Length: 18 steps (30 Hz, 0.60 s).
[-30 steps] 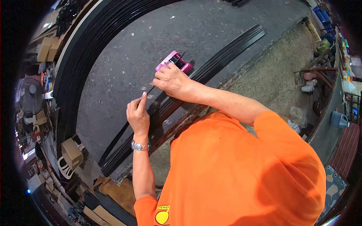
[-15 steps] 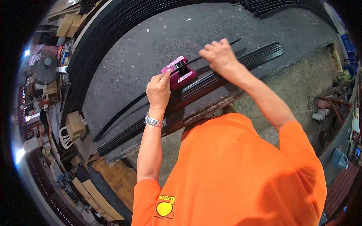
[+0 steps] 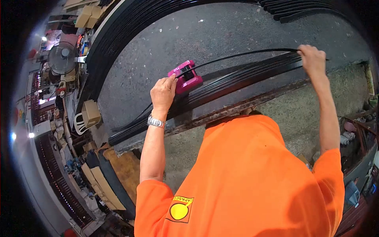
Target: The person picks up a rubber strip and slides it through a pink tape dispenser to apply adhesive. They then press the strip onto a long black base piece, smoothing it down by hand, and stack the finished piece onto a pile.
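Observation:
A long, thin black strip bows across the dark worktop, passing over a pink device with a black middle part. At the device's left edge, my left hand is closed, thumb and fingers pinching the strip. Far out to the right, my right hand grips the strip near its right end, fingers curled round it. The strip's left length drops behind my left hand toward the worktop's lower left. Just in front of the device lies a bundle of similar black strips, partly behind my left forearm.
Many curved black strips line the worktop's far and left edges, with more stacked at the upper right. A cardboard box and a fan stand to the left. The worktop's worn front edge runs close to my body.
My right hand has moved far right along the strip, which now arches between both hands. My left hand stays by the pink device. The view has shifted slightly.

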### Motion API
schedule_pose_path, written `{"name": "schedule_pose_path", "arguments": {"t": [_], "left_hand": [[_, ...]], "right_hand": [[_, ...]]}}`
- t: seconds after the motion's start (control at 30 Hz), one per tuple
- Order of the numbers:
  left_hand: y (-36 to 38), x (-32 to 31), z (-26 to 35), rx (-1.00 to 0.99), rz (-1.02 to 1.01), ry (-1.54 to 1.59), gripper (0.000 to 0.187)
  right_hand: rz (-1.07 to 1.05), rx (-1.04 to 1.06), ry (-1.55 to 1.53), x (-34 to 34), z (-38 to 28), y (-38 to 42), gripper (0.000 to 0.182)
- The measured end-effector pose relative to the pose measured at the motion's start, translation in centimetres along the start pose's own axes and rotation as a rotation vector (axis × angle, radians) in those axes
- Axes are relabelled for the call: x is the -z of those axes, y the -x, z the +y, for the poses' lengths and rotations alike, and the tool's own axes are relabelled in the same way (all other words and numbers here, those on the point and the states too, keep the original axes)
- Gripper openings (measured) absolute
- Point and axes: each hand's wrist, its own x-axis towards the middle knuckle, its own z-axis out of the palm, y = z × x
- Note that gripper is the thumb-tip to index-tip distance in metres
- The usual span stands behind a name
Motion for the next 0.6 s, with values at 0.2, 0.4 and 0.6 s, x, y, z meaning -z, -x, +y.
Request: {"name": "schedule_pose_path", "arguments": {"t": [0.2, 0.4, 0.6], "left_hand": [[-0.5, 0.3, 0.1, 0.045, -0.045, -0.035, 0.018], [-1.3, 0.7, 1.0, 0.072, -0.096, -0.056, 0.022], [-1.9, 0.8, 1.4, 0.084, -0.157, -0.072, 0.022]], "right_hand": [[-0.074, -0.146, 0.206, -1.4, 14.1, 3.6, 0.017], [-0.245, -0.431, 0.438, -0.6, 25.8, 7.7, 0.031], [-0.421, -0.742, 0.570, 2.9, 35.5, 11.8, 0.036]]}}
